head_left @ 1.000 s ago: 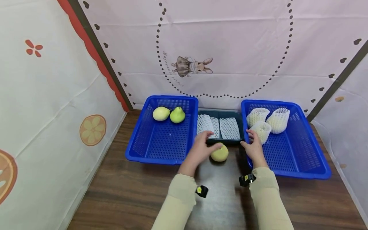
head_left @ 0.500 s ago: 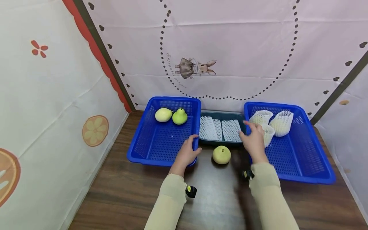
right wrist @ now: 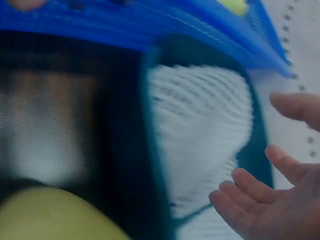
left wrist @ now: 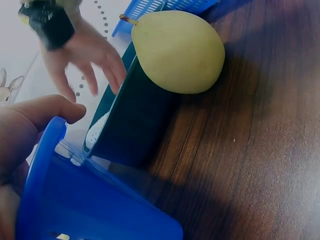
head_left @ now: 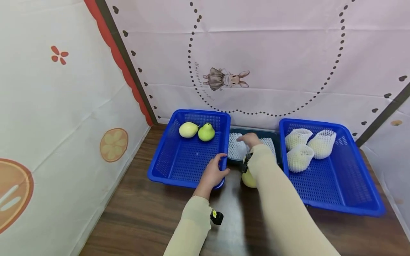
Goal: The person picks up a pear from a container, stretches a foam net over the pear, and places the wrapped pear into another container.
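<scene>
My left hand [head_left: 212, 174] rests at the near right corner of the left blue basket [head_left: 157, 167]. Its fingers lie loosely bent by the rim, with the thumb apart from them. My right hand [head_left: 251, 139] hovers over the dark green tray [head_left: 235, 162], fingers spread and holding nothing. In that tray lie white foam net sleeves [right wrist: 200, 120], flat. A yellow-green pear [left wrist: 180, 52] sits on the table in front of the tray; in the head view my right forearm partly covers it.
Two pears, one pale [head_left: 188, 130] and one greener [head_left: 206, 132], lie in the left basket. The right blue basket [head_left: 339, 209] holds three pears in foam nets [head_left: 299, 158]. A patterned cloth wall [head_left: 272, 71] stands behind.
My left hand has moved left from beside the pear to the left basket's corner. My right hand has left the right basket's edge and swung left over the tray.
</scene>
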{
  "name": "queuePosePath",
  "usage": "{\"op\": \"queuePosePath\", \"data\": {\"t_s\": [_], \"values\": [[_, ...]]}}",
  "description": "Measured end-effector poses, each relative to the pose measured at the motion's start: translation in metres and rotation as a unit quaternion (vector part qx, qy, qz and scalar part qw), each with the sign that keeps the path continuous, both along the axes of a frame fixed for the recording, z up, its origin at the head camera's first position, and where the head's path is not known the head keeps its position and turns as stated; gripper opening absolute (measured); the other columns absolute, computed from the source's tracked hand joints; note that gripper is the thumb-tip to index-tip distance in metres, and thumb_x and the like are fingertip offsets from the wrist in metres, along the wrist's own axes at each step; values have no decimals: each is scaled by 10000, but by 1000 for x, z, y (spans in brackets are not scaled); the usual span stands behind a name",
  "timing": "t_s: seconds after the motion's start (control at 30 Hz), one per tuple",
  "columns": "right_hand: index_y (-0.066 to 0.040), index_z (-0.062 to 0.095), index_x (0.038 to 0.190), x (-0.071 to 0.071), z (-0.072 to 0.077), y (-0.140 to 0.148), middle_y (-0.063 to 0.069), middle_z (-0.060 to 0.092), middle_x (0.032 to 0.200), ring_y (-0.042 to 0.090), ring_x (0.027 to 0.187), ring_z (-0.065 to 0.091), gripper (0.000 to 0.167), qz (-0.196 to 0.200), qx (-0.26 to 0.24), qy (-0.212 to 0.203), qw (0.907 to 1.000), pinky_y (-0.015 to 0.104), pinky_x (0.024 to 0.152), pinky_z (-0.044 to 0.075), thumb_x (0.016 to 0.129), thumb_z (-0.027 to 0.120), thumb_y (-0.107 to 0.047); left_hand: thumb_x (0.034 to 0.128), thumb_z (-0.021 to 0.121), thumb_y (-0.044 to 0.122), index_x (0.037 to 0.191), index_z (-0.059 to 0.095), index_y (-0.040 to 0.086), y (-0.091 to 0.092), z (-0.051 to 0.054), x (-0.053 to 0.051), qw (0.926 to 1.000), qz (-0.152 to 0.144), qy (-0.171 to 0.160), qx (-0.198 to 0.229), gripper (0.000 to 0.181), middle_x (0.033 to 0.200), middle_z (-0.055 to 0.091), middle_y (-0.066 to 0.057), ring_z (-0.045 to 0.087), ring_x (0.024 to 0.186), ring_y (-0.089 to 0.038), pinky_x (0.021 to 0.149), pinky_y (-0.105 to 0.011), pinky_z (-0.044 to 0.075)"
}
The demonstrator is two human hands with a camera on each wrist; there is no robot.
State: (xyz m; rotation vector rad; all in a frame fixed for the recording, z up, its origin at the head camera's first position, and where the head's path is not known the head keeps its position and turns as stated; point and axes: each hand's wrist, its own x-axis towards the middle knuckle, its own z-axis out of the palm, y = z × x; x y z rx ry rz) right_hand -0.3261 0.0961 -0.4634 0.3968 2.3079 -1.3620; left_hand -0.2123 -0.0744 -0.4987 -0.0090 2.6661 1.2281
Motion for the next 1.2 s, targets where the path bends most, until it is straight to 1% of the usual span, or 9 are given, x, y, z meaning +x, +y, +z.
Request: {"op": "queuePosePath", "data": {"t_s": [0.1, 0.23, 0.43, 0.53, 0.7, 0.83, 0.97, 1.1, 1.2], "values": [[13, 289, 1420, 6, -15, -13, 199, 276, 1459, 369, 1277, 340, 714, 155, 290, -128, 9994, 485, 1009, 317, 853, 629, -258, 840, 676, 251, 1327, 439, 278, 1, -1, 2, 10000, 32, 2, 2, 542, 1279, 481, -94, 493, 1130, -263, 876, -460, 430], [48, 189, 1433, 11, -24, -22, 240, 299, 1429, 395, 1230, 392, 844, 66, 478, -16, 9988, 492, 978, 354, 825, 671, -285, 837, 677, 248, 1323, 447, 278, 2, -2, 3, 9999, 87, 79, 12, 539, 1269, 490, -91, 500, 1121, -261, 876, -458, 430], [24, 55, 1454, 15, -33, -23, 292, 252, 1429, 405, 1291, 287, 1054, -113, 1102, -119, 9938, 499, 1017, 299, 761, 723, -406, 842, 677, 244, 1320, 450, 280, 4, -1, 4, 9999, 97, 60, -10, 531, 1269, 490, -87, 503, 1119, -254, 885, -456, 428], [48, 80, 1440, 17, -36, -20, 300, 309, 1394, 400, 1260, 337, 1006, -136, 1082, 78, 9940, 482, 1004, 324, 761, 735, -302, 835, 682, 241, 1315, 456, 271, 3, 0, 4, 9999, 57, 96, 38, 531, 1261, 492, -94, 504, 1112, -259, 880, -451, 430], [112, 386, 1303, 13, -23, -8, 250, 488, 1263, 341, 1115, 486, 644, -116, 986, 496, 9938, 436, 915, 419, 788, 669, -149, 830, 689, 239, 1313, 456, 273, -1, 1, 4, 9999, 48, 113, 103, 537, 1261, 493, -93, 503, 1111, -260, 870, -447, 435], [68, 449, 1283, 14, 0, 9, 209, 491, 1266, 321, 1107, 482, 516, -440, 280, 493, 9974, 430, 885, 440, 834, 610, -129, 828, 695, 243, 1314, 460, 264, -1, -1, 3, 9995, 49, 80, 315, 541, 1283, 476, -108, 494, 1115, -275, 875, -457, 431], [-27, 322, 1396, 27, 21, 24, 153, 395, 1361, 291, 1197, 392, 600, -644, -882, 489, 9928, 443, 927, 401, 878, 593, -164, 827, 675, 403, 1313, 477, 259, -1, -1, 2, 9988, 135, 107, 457, 544, 1315, 445, -122, 437, 1173, -303, 907, -494, 398], [-56, 284, 1409, 59, 30, 30, 160, 458, 1302, 248, 1098, 497, 622, -200, -1730, 719, 9821, 423, 905, 415, 890, 609, -165, 825, 603, 546, 1269, 545, 224, -1, 2, 3, 9932, 494, 662, 815, 551, 1305, 468, -96, 384, 1200, -284, 939, -480, 365], [-33, 278, 1401, 88, 28, 29, 176, 539, 1187, 191, 940, 592, 616, 319, -2348, 896, 9674, 385, 845, 457, 886, 609, -109, 859, 600, 478, 1227, 576, 131, 2, 8, 7, 9761, 688, 1169, 1697, 507, 1197, 561, -83, 468, 1098, -232, 912, -400, 394]]}}
